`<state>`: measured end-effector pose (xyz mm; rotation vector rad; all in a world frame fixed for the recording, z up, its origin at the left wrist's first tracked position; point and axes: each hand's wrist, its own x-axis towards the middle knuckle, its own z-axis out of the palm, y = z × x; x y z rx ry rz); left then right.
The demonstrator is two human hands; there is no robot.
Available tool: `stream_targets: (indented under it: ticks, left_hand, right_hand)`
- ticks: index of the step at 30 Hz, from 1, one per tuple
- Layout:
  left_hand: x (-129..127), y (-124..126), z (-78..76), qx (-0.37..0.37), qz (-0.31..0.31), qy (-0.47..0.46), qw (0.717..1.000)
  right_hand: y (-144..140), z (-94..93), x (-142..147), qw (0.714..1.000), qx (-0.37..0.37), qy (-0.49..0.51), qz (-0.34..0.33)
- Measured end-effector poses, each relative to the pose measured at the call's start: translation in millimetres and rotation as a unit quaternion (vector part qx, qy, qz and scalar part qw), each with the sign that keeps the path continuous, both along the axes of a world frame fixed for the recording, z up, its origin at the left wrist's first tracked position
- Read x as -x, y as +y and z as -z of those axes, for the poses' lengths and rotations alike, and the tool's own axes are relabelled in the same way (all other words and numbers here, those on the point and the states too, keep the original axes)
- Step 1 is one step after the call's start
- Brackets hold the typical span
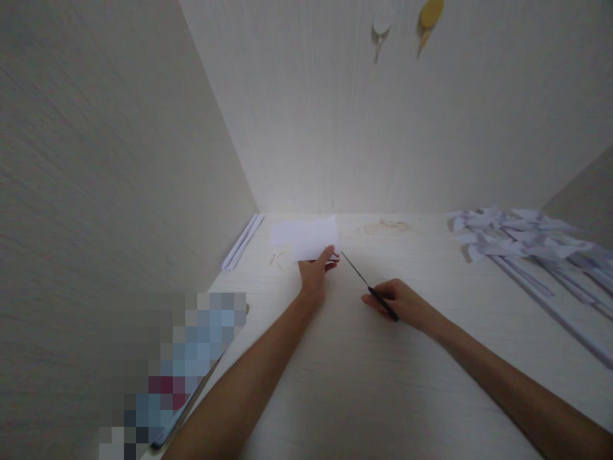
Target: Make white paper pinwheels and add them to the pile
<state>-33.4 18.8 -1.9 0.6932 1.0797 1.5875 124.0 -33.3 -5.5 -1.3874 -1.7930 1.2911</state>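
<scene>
Pale walls (pixel 311 128) enclose the white wood-grained table (pixel 335 383), its far edge meeting the back one. Near the middle of that far edge, you have a white paper sheet (pixel 313 236) pinched in the grip of your left hand (pixel 315 271). Your right hand (pixel 395 300) is closed around a black-handled tool (pixel 370 290), its thin tip just beside the sheet's right edge, apparently not touching.

Toward the far right corner lie several paper sticks (pixel 550 312) with folded paper pieces (pixel 500 223) at their ends; these look finished to judge by their shape, though they overlap too much to count. By contrast, your held sheet looks flat, and a second sheet (pixel 281 233) lies partly behind it, so work on both seems left. Two slim paper lengths (pixel 238 246), rolled or folded, lie along the left edge by the far left corner, not joined to any folded piece.
</scene>
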Motion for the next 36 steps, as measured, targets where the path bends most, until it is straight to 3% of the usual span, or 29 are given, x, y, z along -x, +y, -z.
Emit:
stream_targets:
  ticks: [5, 9, 19, 25, 29, 36]
  left_hand:
    - [-3.2, -1.8, 1.9, -0.006, 0.031, 0.023, 0.999]
    - [-14.0, -9.9, 3.2, -0.009, 0.08, 0.047, 0.996]
    - [-26.4, -23.0, 3.1, -0.01, 0.156, 0.063, 0.986]
    - [-25.7, -25.0, 1.3, -0.014, 0.146, 0.104, 0.984]
    - [-25.5, -25.2, 0.8, -0.028, 0.124, 0.137, 0.982]
    - [-26.5, -26.1, -1.1, -0.02, 0.149, 0.171, 0.974]
  right_hand:
    - [-0.9, 2.2, 6.0, 0.978, -0.062, 0.095, 0.174]
    - [3.6, 6.8, 9.2, 0.961, -0.085, 0.131, 0.229]
    - [7.6, 11.3, 8.9, 0.955, -0.114, 0.176, 0.208]
    - [7.4, 9.7, 9.5, 0.949, -0.107, 0.193, 0.226]
    - [6.5, 10.0, 7.2, 0.932, -0.158, 0.178, 0.273]
    - [6.1, 11.4, 5.2, 0.943, -0.244, 0.108, 0.197]
